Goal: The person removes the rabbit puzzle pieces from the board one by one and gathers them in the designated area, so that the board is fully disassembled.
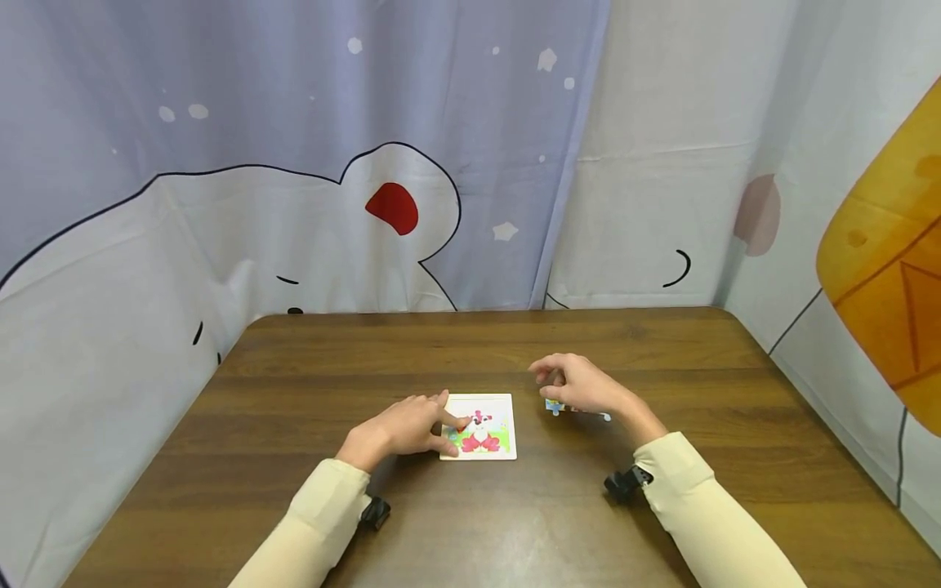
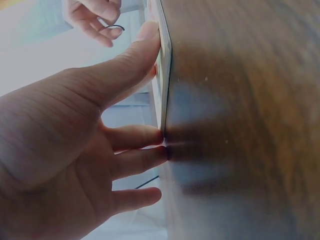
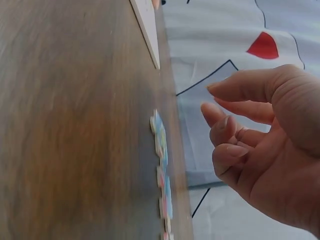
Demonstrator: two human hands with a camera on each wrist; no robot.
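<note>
A small square jigsaw board [image 1: 494, 452] with a pale border and a pink-and-white cartoon animal lies flat on the table. My left hand [image 1: 407, 425] rests at the board's left side, thumb and forefinger on its face. In the left wrist view the other fingers [image 2: 137, 162] extend along the board's edge and the tabletop. To the right, my right hand [image 1: 584, 384] hovers over loose puzzle pieces [image 1: 555, 406], its fingers [image 3: 230, 152] loosely bent and nothing between them. Several pieces [image 3: 161, 140] lie in a row below that hand, partly hidden by it in the head view.
The brown wooden table [image 1: 485, 523] extends around both hands. Behind it hangs a printed curtain [image 1: 500, 163] that meets the far edge, and another cloth [image 1: 801, 343] runs along the right side. Each wrist carries a small black camera [image 1: 625, 483].
</note>
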